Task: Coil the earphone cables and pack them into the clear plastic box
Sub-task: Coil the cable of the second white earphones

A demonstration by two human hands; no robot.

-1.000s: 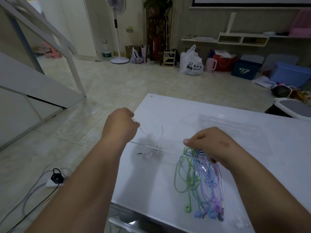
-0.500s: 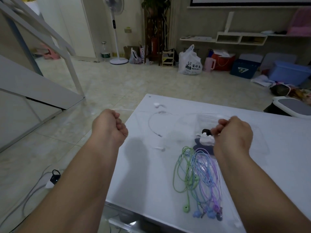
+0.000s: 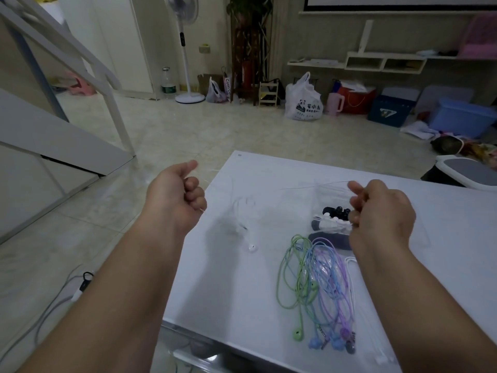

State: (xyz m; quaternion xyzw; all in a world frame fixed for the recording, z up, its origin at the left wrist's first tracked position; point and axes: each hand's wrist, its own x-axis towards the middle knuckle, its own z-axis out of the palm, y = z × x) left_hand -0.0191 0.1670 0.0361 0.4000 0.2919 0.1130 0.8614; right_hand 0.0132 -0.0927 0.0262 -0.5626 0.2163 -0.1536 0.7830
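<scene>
A thin white earphone cable (image 3: 295, 187) is stretched between my two hands above the white table (image 3: 242, 292). My left hand (image 3: 177, 195) is fisted on one end, just off the table's left edge. My right hand (image 3: 382, 208) pinches the other end over the clear plastic box (image 3: 330, 189), which holds black and white earphones (image 3: 333, 216). A white earbud (image 3: 252, 247) of the held cable dangles onto the table between my hands. Green (image 3: 289, 278), blue (image 3: 312, 281) and purple (image 3: 336, 278) earphone cables lie loose in front of the box.
Another white cable (image 3: 352, 292) lies by the coloured bunch near the table's front edge. On the floor to the left lie a black plug and grey cords (image 3: 83, 284). A white stair frame (image 3: 80, 76) stands at the left; bags, bins and a fan line the far wall.
My hands have moved apart and pulled the white cable straight. The right hand rose from the coloured cables to above the box; the left swung out past the table's edge.
</scene>
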